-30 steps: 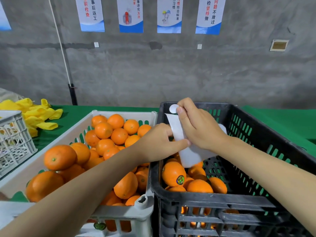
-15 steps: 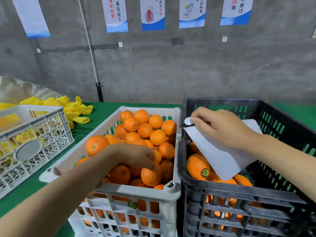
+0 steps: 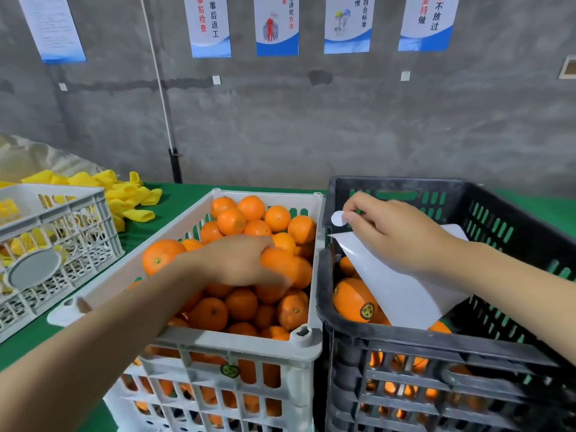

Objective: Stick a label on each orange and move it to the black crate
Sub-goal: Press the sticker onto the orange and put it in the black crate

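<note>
White crate (image 3: pixel 218 341) sitting nearest on the left, heaped with unlabelled fruit; black crate (image 3: pixel 405 347) touching it on the right, holding a few pieces, a labelled orange (image 3: pixel 352 299) among them. Left hand (image 3: pixel 240 260) reaching into the white crate, fingers curling round an orange (image 3: pixel 277 260) on top of the heap; grip blurred, looking only partial. Right hand (image 3: pixel 396 232) hovering over the black crate's left side, thumb and forefinger pinching a round white label (image 3: pixel 338 218); backing sheet (image 3: pixel 396 291) tucked under the palm. Risks, as judged: the orange slipping from the fingers and rolling off among its neighbours; the label folding on itself or clinging to a fingertip; the sheet dropping among the fruit. Yellow foam nets (image 3: pixel 131 194) lying farther back on green cloth (image 3: pixel 187 194); posters (image 3: pixel 277 26) hanging on the grey wall.
</note>
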